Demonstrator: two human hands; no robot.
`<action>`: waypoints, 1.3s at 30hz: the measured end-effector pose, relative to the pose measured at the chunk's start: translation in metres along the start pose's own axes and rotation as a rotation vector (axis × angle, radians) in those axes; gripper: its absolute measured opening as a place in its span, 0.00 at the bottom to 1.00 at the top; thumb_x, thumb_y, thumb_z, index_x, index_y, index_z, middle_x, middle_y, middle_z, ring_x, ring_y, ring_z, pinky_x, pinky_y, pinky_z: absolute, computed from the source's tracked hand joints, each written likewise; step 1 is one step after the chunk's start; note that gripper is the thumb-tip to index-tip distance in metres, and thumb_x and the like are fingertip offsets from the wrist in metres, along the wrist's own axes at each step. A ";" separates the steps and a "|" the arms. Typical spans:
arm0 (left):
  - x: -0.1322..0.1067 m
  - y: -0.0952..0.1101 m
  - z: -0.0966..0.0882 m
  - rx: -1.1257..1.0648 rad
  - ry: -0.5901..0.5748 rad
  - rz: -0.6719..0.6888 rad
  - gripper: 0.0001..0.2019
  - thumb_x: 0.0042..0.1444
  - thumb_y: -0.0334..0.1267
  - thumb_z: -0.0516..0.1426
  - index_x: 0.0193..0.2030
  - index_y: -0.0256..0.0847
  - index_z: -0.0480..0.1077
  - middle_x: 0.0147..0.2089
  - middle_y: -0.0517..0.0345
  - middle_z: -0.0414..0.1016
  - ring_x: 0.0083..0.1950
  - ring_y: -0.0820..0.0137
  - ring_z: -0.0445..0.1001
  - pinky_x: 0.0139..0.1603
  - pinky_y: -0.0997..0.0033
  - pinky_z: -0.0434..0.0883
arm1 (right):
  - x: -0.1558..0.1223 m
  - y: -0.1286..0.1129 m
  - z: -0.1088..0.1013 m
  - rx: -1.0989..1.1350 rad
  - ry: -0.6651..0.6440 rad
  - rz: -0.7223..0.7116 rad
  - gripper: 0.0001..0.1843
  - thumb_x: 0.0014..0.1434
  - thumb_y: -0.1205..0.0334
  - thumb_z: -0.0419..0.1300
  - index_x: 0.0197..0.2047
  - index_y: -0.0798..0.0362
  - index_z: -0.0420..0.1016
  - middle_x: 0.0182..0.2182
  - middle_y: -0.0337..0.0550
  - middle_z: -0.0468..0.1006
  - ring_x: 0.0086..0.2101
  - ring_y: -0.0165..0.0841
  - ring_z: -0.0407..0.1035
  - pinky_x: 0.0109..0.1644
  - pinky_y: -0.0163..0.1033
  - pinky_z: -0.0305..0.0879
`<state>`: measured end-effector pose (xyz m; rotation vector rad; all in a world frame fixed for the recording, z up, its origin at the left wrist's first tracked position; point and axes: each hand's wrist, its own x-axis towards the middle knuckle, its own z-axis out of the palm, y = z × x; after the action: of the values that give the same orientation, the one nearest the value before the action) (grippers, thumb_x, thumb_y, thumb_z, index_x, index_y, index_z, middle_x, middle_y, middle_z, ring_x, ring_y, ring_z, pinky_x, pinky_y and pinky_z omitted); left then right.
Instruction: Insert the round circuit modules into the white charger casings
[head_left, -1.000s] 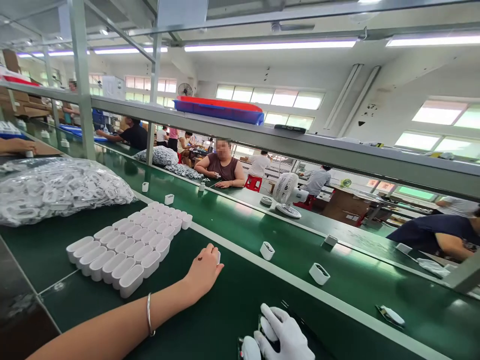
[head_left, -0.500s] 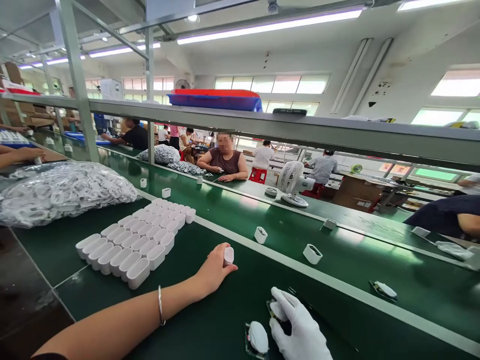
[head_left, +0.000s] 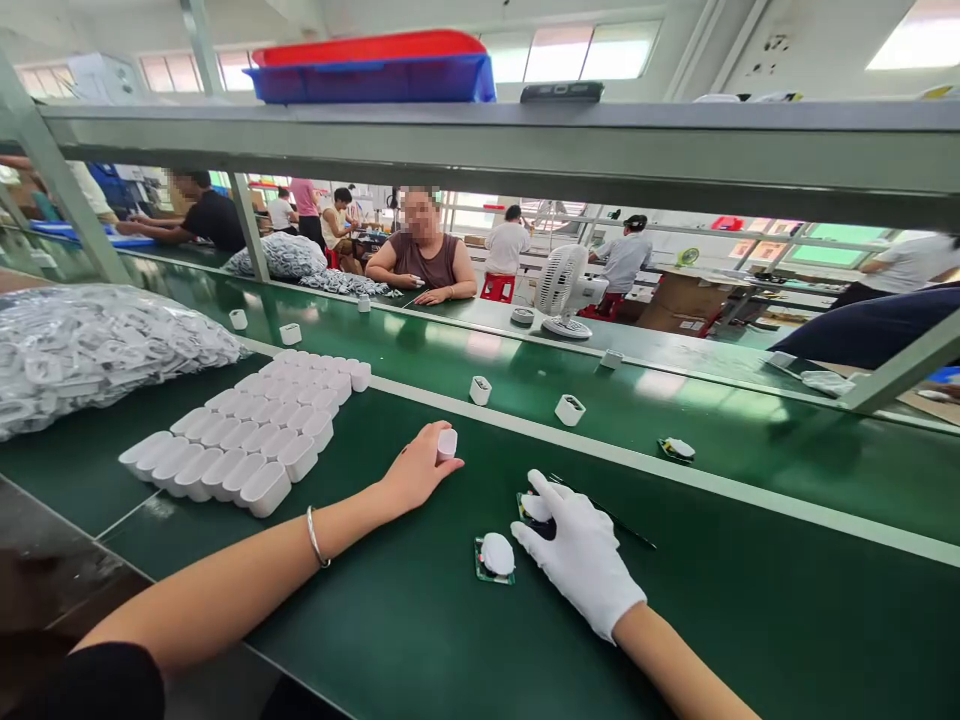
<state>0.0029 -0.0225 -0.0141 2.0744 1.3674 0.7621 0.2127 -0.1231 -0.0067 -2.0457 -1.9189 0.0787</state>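
My left hand (head_left: 416,470), bare with a bracelet on the wrist, is closed around a small white plastic shell (head_left: 447,443) held just above the green bench. My right hand (head_left: 577,545), in a white glove, rests on the bench with its fingers curled over a small part (head_left: 537,506) that I cannot make out. A white oval piece on a green circuit board (head_left: 496,556) lies just left of the glove. Rows of white oval shells (head_left: 247,440) stand to the left of my left hand.
A bag of white coiled cables (head_left: 90,350) lies far left. Loose white shells (head_left: 569,409) ride the green conveyor belt (head_left: 675,410) beyond a pale rail. A desk fan (head_left: 562,290) and seated workers are across the line. A shelf (head_left: 525,140) with a blue-and-red tray runs overhead.
The camera has tilted down and my right hand and forearm have come fully into view. My left hand has turned the white shell so it shows between its fingers. Parts on the belt drifted.
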 end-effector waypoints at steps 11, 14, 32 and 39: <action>-0.002 0.004 0.000 0.020 -0.024 -0.046 0.29 0.52 0.35 0.57 0.61 0.36 0.55 0.50 0.46 0.72 0.51 0.58 0.72 0.52 0.61 0.66 | -0.002 -0.001 -0.006 -0.076 0.006 0.161 0.33 0.54 0.47 0.50 0.62 0.46 0.59 0.47 0.47 0.74 0.45 0.47 0.68 0.46 0.50 0.64; -0.004 0.006 0.000 0.010 0.001 -0.045 0.25 0.50 0.33 0.57 0.57 0.37 0.60 0.46 0.48 0.74 0.47 0.58 0.73 0.47 0.62 0.67 | -0.001 -0.002 -0.002 -0.127 0.014 0.207 0.33 0.53 0.42 0.50 0.59 0.46 0.63 0.44 0.48 0.76 0.42 0.50 0.70 0.44 0.54 0.65; -0.003 0.005 0.003 -0.268 -0.081 0.050 0.29 0.41 0.42 0.66 0.52 0.39 0.69 0.40 0.57 0.73 0.32 0.71 0.66 0.34 0.70 0.65 | 0.008 0.009 0.012 0.023 0.081 0.174 0.27 0.53 0.46 0.51 0.52 0.48 0.71 0.47 0.49 0.75 0.47 0.47 0.69 0.44 0.50 0.69; -0.009 0.012 -0.001 -0.229 -0.044 0.168 0.28 0.44 0.39 0.65 0.54 0.44 0.67 0.46 0.59 0.70 0.29 0.75 0.63 0.35 0.72 0.65 | 0.007 0.002 0.010 0.255 0.118 0.176 0.20 0.46 0.49 0.57 0.40 0.50 0.74 0.34 0.45 0.79 0.36 0.42 0.74 0.44 0.45 0.70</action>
<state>0.0073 -0.0347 -0.0067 2.0268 1.0390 0.8923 0.2126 -0.1144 -0.0153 -1.9939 -1.5685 0.2274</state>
